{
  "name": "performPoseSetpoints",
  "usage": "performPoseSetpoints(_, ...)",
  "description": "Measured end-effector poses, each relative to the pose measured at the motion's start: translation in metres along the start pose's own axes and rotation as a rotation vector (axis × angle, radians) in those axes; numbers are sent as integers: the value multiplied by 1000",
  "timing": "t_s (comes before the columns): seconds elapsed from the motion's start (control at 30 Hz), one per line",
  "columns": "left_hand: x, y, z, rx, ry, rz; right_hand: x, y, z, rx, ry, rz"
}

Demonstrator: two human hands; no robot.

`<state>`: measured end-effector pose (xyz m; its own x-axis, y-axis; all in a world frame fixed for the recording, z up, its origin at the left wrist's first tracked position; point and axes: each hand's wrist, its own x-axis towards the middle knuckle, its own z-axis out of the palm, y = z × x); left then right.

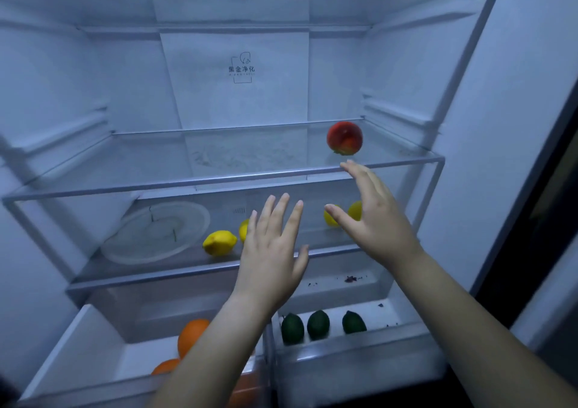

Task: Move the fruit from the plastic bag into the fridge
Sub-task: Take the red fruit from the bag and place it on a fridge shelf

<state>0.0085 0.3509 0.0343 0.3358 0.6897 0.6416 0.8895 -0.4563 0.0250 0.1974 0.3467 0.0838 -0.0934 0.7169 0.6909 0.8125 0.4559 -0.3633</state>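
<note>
While the fridge (pixel 463 73) stands open in front of you, its glass shelves and two bottom drawers already hold most of the fruit. The left drawer (pixel 78 342) holds oranges (pixel 192 335), partly hidden behind your forearm; the right drawer (pixel 369 338) holds three dark green fruits (pixel 318 324) in a row. On the lower shelf (pixel 150 274) a clear plate (pixel 156 232) lies beside a lemon (pixel 220 242), with more lemons further right, partly hidden by your hands.

Your left hand (pixel 270 260) is raised in front of that shelf, fingers spread wide and holding nothing. Your right hand (pixel 373 216) is also empty, its fingers open and loosely extended, the tips just below the front edge of the middle shelf (pixel 219 180). The red fruit (pixel 345 138), which looks like a peach, sits on that shelf near its right side, close to the front edge and just beyond your fingertips, apart from them.

The plastic bag is not in view, so you cannot tell whether any fruit is left in it.

The risk lies with that red fruit. It is round and rests on smooth glass near the edge, so a nudge from your right fingers, or a jolt to the shelf, could roll it forward and off. The lemons below could roll the same way if your left hand brushes them.
</note>
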Motion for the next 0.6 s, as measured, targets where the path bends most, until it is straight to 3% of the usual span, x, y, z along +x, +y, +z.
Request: performPoseSetpoints(0.6, -144, -30, -6, 25, -177, -84, -142, -41, 79, -9, -252, 11)
